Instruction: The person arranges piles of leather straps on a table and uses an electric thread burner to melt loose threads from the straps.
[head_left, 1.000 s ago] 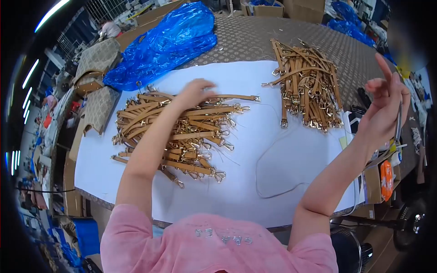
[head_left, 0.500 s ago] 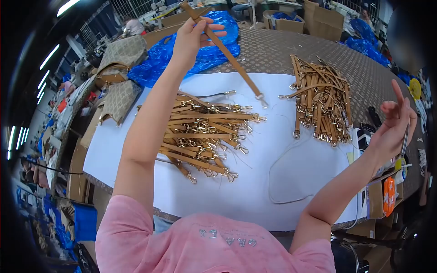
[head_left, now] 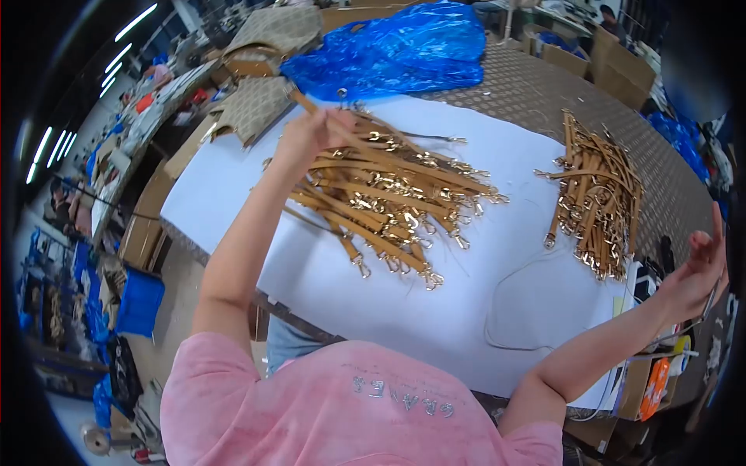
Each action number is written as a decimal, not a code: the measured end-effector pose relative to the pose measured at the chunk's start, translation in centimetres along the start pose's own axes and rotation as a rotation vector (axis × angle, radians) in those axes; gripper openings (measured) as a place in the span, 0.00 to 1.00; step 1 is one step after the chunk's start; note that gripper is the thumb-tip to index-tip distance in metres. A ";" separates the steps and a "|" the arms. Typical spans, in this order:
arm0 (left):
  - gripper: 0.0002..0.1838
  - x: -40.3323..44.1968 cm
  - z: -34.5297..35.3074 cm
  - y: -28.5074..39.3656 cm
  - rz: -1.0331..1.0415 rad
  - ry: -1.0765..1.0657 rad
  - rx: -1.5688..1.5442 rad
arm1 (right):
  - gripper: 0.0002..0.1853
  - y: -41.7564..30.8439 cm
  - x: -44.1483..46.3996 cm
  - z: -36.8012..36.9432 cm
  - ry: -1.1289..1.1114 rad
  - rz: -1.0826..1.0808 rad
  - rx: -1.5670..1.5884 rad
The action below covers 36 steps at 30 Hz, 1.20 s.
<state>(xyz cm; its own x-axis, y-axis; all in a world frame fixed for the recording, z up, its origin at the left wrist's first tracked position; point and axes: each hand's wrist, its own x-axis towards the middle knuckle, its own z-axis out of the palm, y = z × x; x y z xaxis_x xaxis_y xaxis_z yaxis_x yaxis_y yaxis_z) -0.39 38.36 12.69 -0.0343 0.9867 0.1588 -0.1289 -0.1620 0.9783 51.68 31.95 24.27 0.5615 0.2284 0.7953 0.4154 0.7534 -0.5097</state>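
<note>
My left hand (head_left: 305, 144) is closed on a tan leather strap (head_left: 305, 101) at the upper left of a pile of similar straps (head_left: 388, 198). Gold-coloured snap hooks show at the pile's right ends. The held strap slants over the pile; where its far end lies is hard to make out. Off to the right, my right hand (head_left: 691, 281) is raised at the table's side, some fingers stretched up. A thin metal tool (head_left: 709, 301) sits in its palm, its kind not clear. A second bundle of tan straps with buckles (head_left: 597, 198) lies nearer this hand.
White paper (head_left: 435, 330) covers the near table. Blue plastic sheeting (head_left: 388, 54) and patterned bag pieces (head_left: 252, 109) lie behind the left pile. A loose thread (head_left: 488, 326) curls on the paper. A cardboard box with an orange packet (head_left: 655, 388) stands at lower right.
My left hand has come down with the strap, from above the blue plastic to the left pile. My right hand still holds the thin tool off to the side. The view has turned.
</note>
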 end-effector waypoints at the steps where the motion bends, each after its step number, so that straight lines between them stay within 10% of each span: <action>1: 0.17 -2.3 -1.3 0.1 -0.200 0.056 0.245 | 0.16 0.1 -0.2 0.4 -0.044 -0.018 0.024; 4: 0.20 -8.8 -4.1 0.2 -0.407 0.122 0.968 | 0.15 0.1 -1.1 1.5 -0.127 -0.058 0.070; 8: 0.40 -14.5 -2.4 -1.8 0.426 -0.190 1.422 | 0.11 -0.1 -3.4 3.0 -0.260 -0.010 0.007; 15: 0.50 -8.2 1.4 -8.5 0.579 -0.468 1.362 | 0.12 -2.1 -8.1 5.4 -0.426 0.085 -0.081; 22: 0.36 -0.3 5.3 -10.8 0.833 -0.291 1.183 | 0.12 -0.7 -14.9 5.1 -0.463 0.189 -0.113; 25: 0.23 4.1 4.8 -9.4 0.559 -0.374 0.825 | 0.13 1.3 -17.4 4.9 -0.460 0.193 -0.111; 29: 0.11 8.5 4.3 -9.3 0.584 -0.146 1.384 | 0.11 2.7 -18.9 4.2 -0.553 0.202 -0.173; 36: 0.10 10.2 4.8 -4.0 0.421 -0.310 1.283 | 0.10 4.1 -18.8 3.4 -0.585 0.252 -0.197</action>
<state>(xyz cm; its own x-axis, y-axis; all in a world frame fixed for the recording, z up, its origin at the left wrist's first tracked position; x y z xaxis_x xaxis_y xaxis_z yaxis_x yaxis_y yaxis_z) 4.57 49.17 11.06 0.3984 0.8571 0.3267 0.8340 -0.4867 0.2598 40.40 32.85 8.39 0.2007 0.7214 0.6628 0.4764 0.5193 -0.7095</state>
